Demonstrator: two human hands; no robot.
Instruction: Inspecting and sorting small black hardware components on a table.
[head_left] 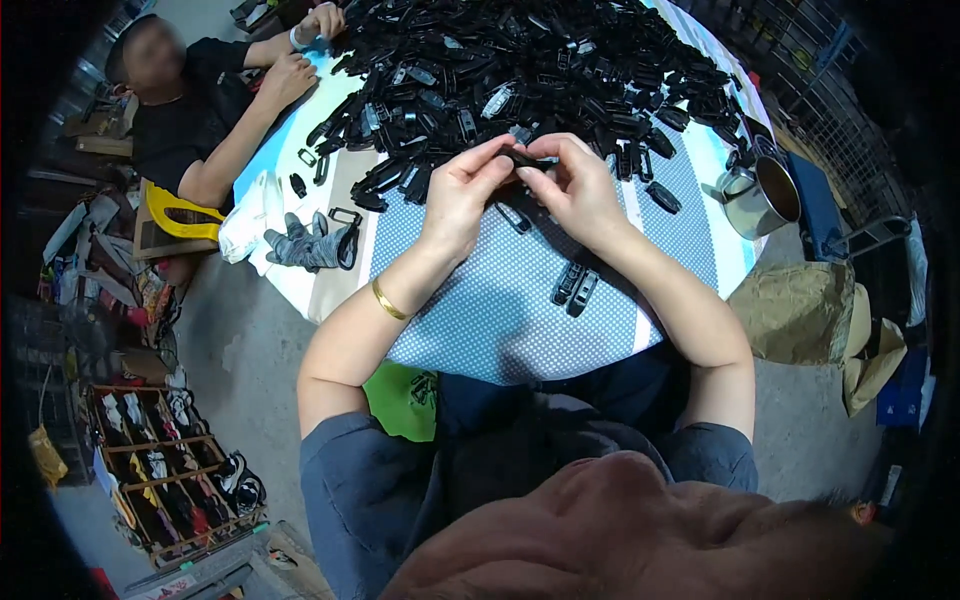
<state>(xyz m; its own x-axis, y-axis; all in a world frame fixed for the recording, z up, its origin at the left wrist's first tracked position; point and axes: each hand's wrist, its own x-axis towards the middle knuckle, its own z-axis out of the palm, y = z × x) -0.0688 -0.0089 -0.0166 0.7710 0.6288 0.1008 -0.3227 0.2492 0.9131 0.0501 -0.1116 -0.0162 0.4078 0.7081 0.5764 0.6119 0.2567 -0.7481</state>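
My left hand (462, 197) and my right hand (574, 190) meet at the near edge of a big heap of black plastic parts (440, 70). Pinched between the fingertips of both is a small, elongated black plastic part (522, 158), mostly covered by the fingers. Just below them a slim black frame-like part (513, 217) lies on the patterned tabletop (450, 320). Closer to me, a few black pieces with button-like openings (575, 290) lie side by side. One more oval part (663, 197) rests to the right of my right hand.
A grey glove (305, 245) and a white plastic bag (255, 215) lie at the table's left edge. A metal mug (762, 198) stands on the right. Across the table at left sits a person (200, 110) with hands by the heap. A compartmented rack (170, 470) is on the floor.
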